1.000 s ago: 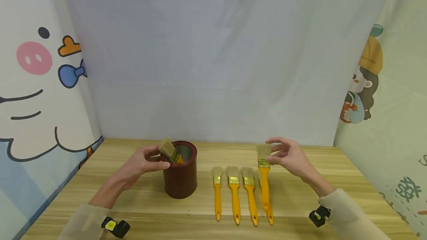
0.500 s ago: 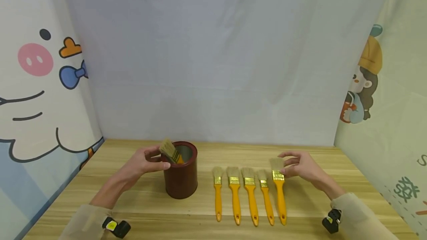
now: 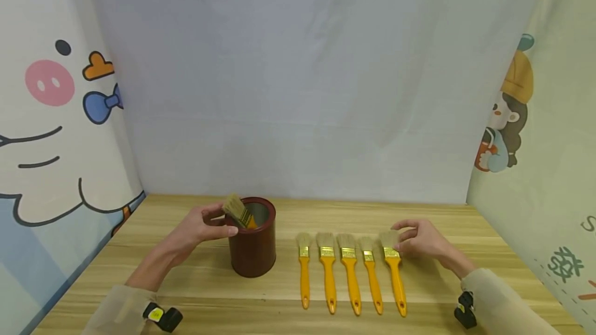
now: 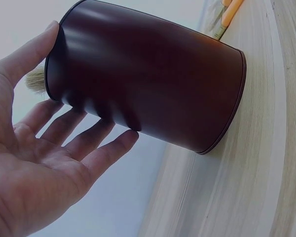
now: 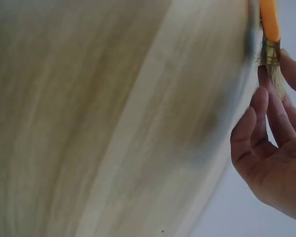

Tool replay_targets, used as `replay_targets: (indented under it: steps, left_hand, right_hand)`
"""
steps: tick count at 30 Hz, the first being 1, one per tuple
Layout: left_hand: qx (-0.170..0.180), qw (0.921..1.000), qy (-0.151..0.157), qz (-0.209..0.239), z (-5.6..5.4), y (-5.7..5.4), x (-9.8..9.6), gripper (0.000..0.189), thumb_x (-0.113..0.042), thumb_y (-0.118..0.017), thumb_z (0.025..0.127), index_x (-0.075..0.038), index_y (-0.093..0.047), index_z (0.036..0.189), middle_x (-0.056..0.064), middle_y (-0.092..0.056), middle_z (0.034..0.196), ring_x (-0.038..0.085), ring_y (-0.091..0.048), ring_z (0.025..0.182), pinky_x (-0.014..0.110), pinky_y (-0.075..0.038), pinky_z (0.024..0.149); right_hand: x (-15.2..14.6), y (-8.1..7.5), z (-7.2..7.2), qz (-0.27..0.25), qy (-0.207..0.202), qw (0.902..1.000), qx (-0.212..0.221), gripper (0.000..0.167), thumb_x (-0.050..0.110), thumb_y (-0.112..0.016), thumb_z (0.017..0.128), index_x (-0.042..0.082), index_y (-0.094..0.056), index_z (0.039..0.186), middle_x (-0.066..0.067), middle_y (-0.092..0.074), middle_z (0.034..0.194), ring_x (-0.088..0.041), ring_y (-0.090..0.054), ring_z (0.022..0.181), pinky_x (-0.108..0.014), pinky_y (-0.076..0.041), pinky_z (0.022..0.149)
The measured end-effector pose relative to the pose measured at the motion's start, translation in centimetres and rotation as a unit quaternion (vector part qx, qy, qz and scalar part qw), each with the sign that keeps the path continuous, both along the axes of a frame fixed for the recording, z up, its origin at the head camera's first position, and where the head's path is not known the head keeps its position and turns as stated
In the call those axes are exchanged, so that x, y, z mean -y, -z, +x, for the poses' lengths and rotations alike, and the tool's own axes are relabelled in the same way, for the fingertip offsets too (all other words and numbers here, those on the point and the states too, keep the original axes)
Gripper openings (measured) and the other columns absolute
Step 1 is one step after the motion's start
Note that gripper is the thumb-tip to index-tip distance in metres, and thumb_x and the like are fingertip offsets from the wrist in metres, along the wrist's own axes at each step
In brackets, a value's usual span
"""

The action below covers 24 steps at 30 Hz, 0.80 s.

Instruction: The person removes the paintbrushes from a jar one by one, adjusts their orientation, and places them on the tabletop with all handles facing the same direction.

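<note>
In the head view my left hand (image 3: 201, 225) holds the dark red can (image 3: 253, 252) near its rim. The left wrist view shows the thumb at the can's (image 4: 148, 74) rim and the fingers against its side. A paintbrush (image 3: 238, 212) leans in the can, bristles up, its handle mostly hidden inside. On the right, my right hand (image 3: 422, 242) pinches a paintbrush (image 3: 397, 282) by its bristle end, thumb near the brass ferrule. This brush lies at the right end of a row, its yellow handle toward me. The right wrist view shows its bristles (image 5: 276, 81) between thumb and fingers.
Several yellow-handled brushes lie side by side on the wooden table (image 3: 209, 304), among them a narrow brush (image 3: 304, 278) and a wider brush (image 3: 328, 278). A pale cloth (image 3: 298, 92) hangs behind the table, with printed cloths on both sides.
My right hand has moved right and down with its paintbrush, bringing it from over the neighbouring brush to the row's right end. The left hand and can have stayed put.
</note>
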<state>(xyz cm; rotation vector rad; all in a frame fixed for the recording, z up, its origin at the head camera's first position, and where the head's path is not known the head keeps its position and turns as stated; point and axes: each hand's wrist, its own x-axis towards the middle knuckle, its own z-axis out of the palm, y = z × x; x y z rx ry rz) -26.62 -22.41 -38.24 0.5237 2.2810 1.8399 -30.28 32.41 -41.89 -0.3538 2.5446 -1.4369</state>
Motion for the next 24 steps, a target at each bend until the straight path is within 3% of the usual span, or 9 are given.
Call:
replay_targets:
  steps: [4, 24]
  left_hand:
    - [-0.001, 1.0, 0.003, 0.003, 0.0, 0.1, 0.0, 0.075, -0.02, -0.079, 0.094, 0.004, -0.045, 0.156, 0.027, -0.046, 0.157, 0.051, -0.039, 0.146, 0.052, -0.047, 0.109]
    - [-0.01, 0.9999, 0.006, 0.013, -0.3, 0.4, 0.0, 0.072, -0.018, -0.079, 0.095, 0.003, -0.048, 0.156, 0.024, -0.049, 0.155, 0.051, -0.039, 0.145, 0.048, -0.049, 0.108]
  right_hand:
    - [-0.1, 0.5, -0.1, 0.03, 0.009, 0.9995, -0.011, 0.05, 0.002, -0.082, 0.088, -0.014, -0.061, 0.131, -0.017, -0.076, 0.101, -0.024, -0.071, 0.086, -0.038, -0.057, 0.074]
    - [-0.1, 1.2, -0.4, 0.057, -0.01, 0.9969, -0.053, 0.047, 0.003, -0.083, 0.088, -0.017, -0.064, 0.126, -0.015, -0.073, 0.098, -0.022, -0.069, 0.084, -0.034, -0.057, 0.074]
